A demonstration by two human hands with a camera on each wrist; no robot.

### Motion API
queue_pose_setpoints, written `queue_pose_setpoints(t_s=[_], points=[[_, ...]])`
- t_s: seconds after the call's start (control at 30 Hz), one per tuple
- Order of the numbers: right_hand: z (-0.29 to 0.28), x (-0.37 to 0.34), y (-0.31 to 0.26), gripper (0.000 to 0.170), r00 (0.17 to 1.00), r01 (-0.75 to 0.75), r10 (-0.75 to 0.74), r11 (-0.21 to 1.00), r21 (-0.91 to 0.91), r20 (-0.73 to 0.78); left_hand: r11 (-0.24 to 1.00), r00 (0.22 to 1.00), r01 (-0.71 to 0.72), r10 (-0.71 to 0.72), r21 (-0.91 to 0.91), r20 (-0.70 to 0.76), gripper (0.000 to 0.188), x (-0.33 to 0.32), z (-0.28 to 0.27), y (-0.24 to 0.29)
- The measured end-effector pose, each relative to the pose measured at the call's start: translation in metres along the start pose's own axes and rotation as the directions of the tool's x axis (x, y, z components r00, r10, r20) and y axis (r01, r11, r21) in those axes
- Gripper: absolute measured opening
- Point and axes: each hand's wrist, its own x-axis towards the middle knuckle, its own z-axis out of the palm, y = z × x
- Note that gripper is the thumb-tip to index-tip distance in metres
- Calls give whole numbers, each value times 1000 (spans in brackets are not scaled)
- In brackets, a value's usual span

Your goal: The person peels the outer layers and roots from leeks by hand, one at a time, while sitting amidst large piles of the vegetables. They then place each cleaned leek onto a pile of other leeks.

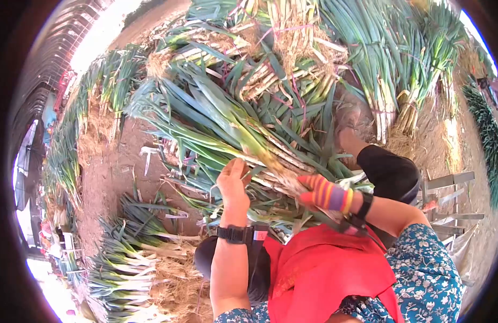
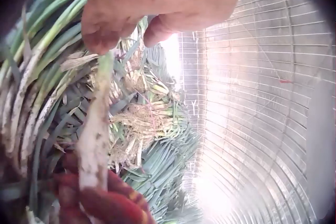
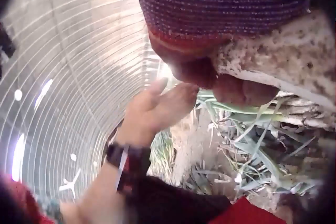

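Observation:
Green onions with white stalks (image 1: 216, 116) lie in a heap before the person. The gloved right hand (image 1: 327, 195), in a striped glove, grips the white end of a stalk; its red fingers curl round the muddy white stalk (image 2: 93, 148) in the left wrist view. In the right wrist view the glove (image 3: 220, 14) holds a soil-specked white piece. The bare left hand (image 1: 234, 180) is at the green part of that stalk, its fingertips bent against it in the left wrist view (image 2: 126, 40).
Tied onion bundles (image 1: 375, 81) stand at the back right, others (image 1: 106, 91) at the left. A row of onions with roots (image 1: 136, 269) lies at the lower left. Brown ground (image 1: 111, 183) shows between. A red apron (image 1: 324, 269) covers the lap.

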Motion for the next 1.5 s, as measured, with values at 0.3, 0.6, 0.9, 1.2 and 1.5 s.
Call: queue_pose_setpoints(t_s=[0.3, 0.6, 0.9, 1.2, 1.5], points=[[14, -85, 61, 67, 938, 231, -346, 554, -800, 31, 985, 988, -23, 49, -171, 149, 29, -30, 11, 23], [51, -29, 11, 44, 902, 128, -336, 808, -575, -271, 919, 930, -303, 343, -251, 133, 32, -62, -24, 68], [63, -12, -10, 37, 693, 202, -629, 638, -743, -352, 920, 932, -358, 343, -159, -116, 10, -108, 9, 46], [4, -38, -44, 38, 711, 381, -689, 546, -746, -141, 880, 961, -140, 10, 453, 277, 46, -129, -28, -26], [54, -16, -73, 70, 839, 459, -545, 705, -541, 1, 941, 926, -249, 300, -228, 227, 37, -119, -42, 78]])
